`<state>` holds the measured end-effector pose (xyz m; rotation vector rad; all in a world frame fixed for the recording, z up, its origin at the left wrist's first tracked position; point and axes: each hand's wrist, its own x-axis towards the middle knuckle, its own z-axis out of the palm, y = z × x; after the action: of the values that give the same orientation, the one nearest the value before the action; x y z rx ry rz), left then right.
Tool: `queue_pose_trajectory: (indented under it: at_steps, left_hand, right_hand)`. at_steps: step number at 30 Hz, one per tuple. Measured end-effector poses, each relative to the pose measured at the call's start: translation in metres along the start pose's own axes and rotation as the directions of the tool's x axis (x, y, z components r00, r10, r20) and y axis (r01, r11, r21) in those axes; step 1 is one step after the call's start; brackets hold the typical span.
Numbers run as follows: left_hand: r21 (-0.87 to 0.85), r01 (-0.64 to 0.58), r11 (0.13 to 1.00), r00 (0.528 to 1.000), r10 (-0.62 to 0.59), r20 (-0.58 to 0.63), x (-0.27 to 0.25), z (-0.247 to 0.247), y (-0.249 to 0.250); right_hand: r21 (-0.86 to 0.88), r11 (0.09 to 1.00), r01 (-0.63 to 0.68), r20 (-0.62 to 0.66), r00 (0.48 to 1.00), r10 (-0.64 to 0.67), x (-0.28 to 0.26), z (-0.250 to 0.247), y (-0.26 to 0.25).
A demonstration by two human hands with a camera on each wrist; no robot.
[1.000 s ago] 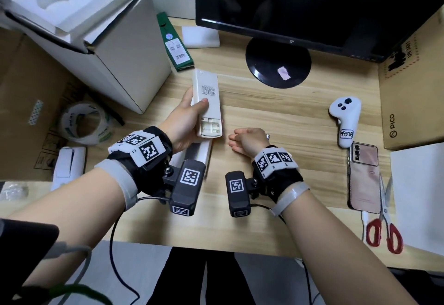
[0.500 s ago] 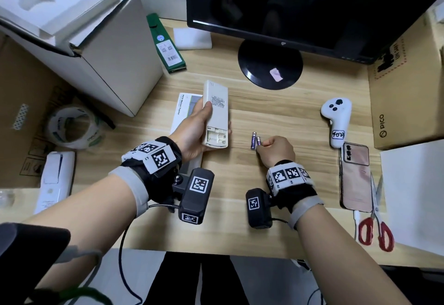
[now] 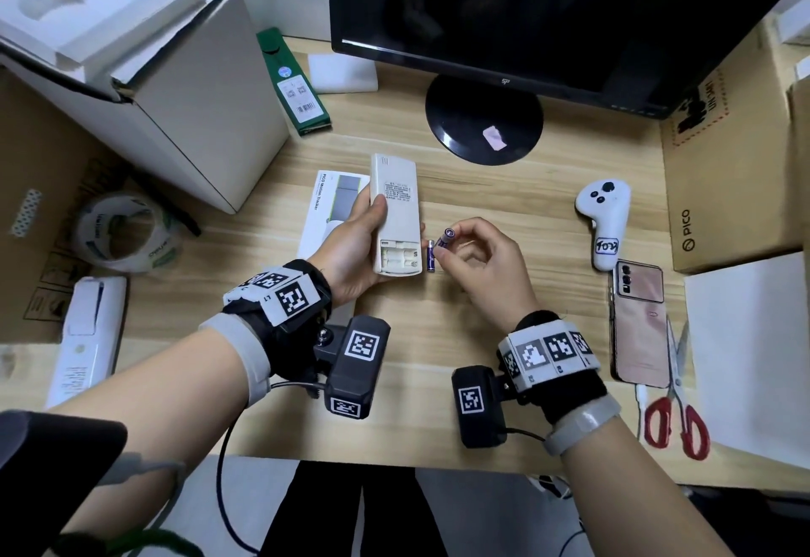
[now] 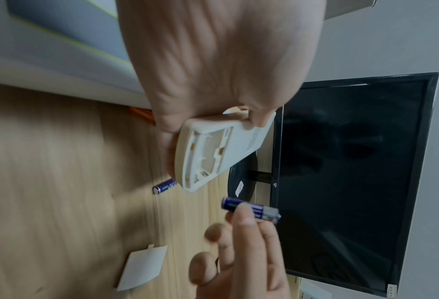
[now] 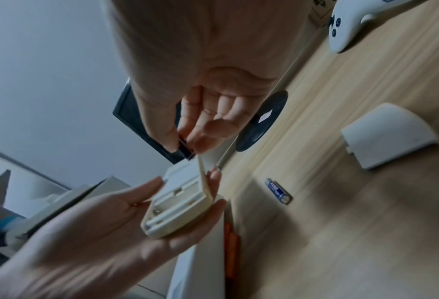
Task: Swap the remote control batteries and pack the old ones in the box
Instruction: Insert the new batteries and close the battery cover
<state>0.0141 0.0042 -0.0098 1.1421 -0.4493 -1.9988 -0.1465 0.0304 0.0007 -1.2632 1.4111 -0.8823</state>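
My left hand [image 3: 366, 230] grips a white remote [image 3: 394, 205] above the desk, back side up. Its battery bay [image 4: 205, 159] is open and empty. My right hand [image 3: 447, 243] pinches a blue battery [image 4: 264, 212] between thumb and fingers, just right of the remote's lower end. A second blue battery [image 3: 431, 256] lies on the desk beside the remote, also seen in the right wrist view [image 5: 278, 191]. The remote's white cover [image 5: 389, 135] lies on the desk under my right hand. A flat white PICO box [image 3: 324, 205] sits under my left hand.
A monitor stand [image 3: 482, 118] is behind the remote. Right of my hands are a white controller [image 3: 605, 223], a pink phone [image 3: 635, 324] and red scissors [image 3: 675, 416]. A large white carton [image 3: 144, 74], a green box [image 3: 293, 83] and a tape roll [image 3: 127, 232] stand at left.
My right hand moved right to two batteries on the desk, then lifted one off it. My left hand brought the remote nearer, off the white box.
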Motion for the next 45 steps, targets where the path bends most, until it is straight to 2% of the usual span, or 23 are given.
queue_pose_trajectory:
  at_steps: [5, 8, 11, 16, 22, 26, 28, 32, 34, 35, 38, 42, 45]
  left_hand:
    - [-0.099, -0.016, 0.995, 0.998, 0.022, 0.051, -0.003, 0.003, -0.003]
    - [-0.158, -0.031, 0.987, 0.998, 0.039, 0.050, -0.003, 0.005, -0.005]
    - [-0.147, -0.034, 0.988, 0.998, 0.041, 0.045, -0.004, 0.006, -0.007]
    - [-0.128, -0.014, 0.992, 0.999, 0.019, 0.041, -0.003, 0.007, -0.008]
    - [-0.143, -0.033, 0.989, 0.999, 0.037, 0.024, -0.001, 0.007, -0.010]
    - [-0.171, -0.023, 0.985, 1.000, 0.025, 0.013, 0.001, 0.006, -0.011]
    - [-0.165, -0.014, 0.986, 1.000, 0.015, 0.002, 0.002, 0.006, -0.012]
    - [-0.168, 0.010, 0.986, 1.000, -0.010, -0.003, 0.002, 0.006, -0.011]
    - [-0.121, 0.002, 0.993, 1.000, -0.001, 0.005, 0.000, 0.006, -0.011]
    - [-0.080, -0.010, 0.997, 1.000, 0.010, 0.006, -0.001, 0.006, -0.011]
    - [0.027, -0.035, 0.999, 0.999, 0.035, 0.013, -0.005, 0.004, -0.014]
    - [0.063, -0.033, 0.997, 0.999, 0.032, 0.014, -0.008, 0.003, -0.013]
    - [0.078, -0.031, 0.996, 0.999, 0.029, 0.030, -0.009, 0.003, -0.013]
  right_hand:
    - [0.184, 0.980, -0.072, 0.048, 0.997, 0.064, -0.004, 0.004, -0.008]
    - [0.188, 0.978, -0.094, 0.069, 0.994, 0.082, -0.005, 0.011, -0.009]
    - [0.148, 0.983, -0.107, 0.012, 0.994, 0.107, -0.006, 0.021, -0.007]
    - [0.079, 0.995, -0.063, -0.156, 0.985, 0.075, -0.006, 0.032, -0.001]
    - [0.089, 0.991, -0.099, -0.203, 0.972, 0.116, -0.005, 0.032, -0.001]
    - [0.138, 0.977, -0.164, -0.206, 0.960, 0.190, -0.003, 0.031, 0.003]
    - [0.044, 0.987, -0.154, -0.282, 0.946, 0.160, -0.002, 0.031, 0.006]
    - [-0.221, 0.973, -0.060, -0.363, 0.931, -0.025, -0.006, 0.029, 0.010]
    - [-0.229, 0.973, -0.028, -0.378, 0.924, -0.062, -0.007, 0.029, 0.011]
    - [-0.177, 0.984, -0.030, -0.384, 0.923, -0.041, -0.006, 0.028, 0.013]
    - [0.096, 0.990, -0.099, -0.310, 0.943, 0.124, -0.003, 0.025, 0.016]
    - [0.270, 0.947, -0.174, -0.195, 0.953, 0.231, -0.002, 0.021, 0.015]
    - [0.398, 0.828, -0.395, 0.026, 0.907, 0.421, 0.001, 0.017, 0.014]
